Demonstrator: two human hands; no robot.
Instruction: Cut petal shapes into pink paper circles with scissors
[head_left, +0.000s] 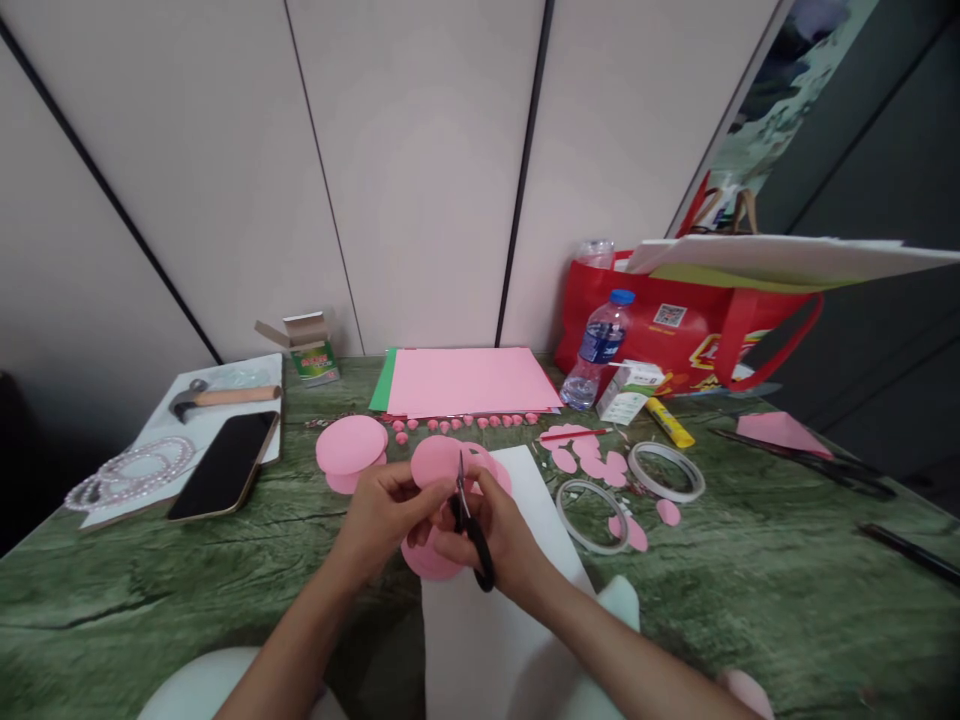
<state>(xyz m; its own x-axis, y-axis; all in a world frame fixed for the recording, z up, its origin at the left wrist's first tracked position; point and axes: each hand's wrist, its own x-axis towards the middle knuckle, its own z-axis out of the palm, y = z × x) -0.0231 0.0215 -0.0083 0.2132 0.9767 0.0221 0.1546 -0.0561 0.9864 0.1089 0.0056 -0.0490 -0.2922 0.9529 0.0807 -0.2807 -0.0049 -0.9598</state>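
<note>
Two bare hands meet over the green marbled bench (187,590), just in front of the person. The left hand (386,515) has its fingers pinched on a round pink paper disc (436,462), held up off the bench. The right hand (502,540) has its fingers closed through the handles of a pair of black-handled scissors (469,520), whose blades point up into the disc's right edge. Under the hands lies a white paper sheet (525,480), and more pink paper shows beneath the fingers.

Just left of the disc sits a stack of pink paper circles (350,446). Behind runs a row of small pink paper rolls (465,423), then flat pink and green card sheets (469,382). To the right lie loose pink petals (592,462) and two clear tape rings (665,470), with a yellow glue stick (671,423), a plastic water bottle (598,350) and a red shopping bag (675,325) further back. On the left are a black phone (225,462), a bead string (135,470) and a wooden-handled hammer (221,397). Nothing blocks the hands.
</note>
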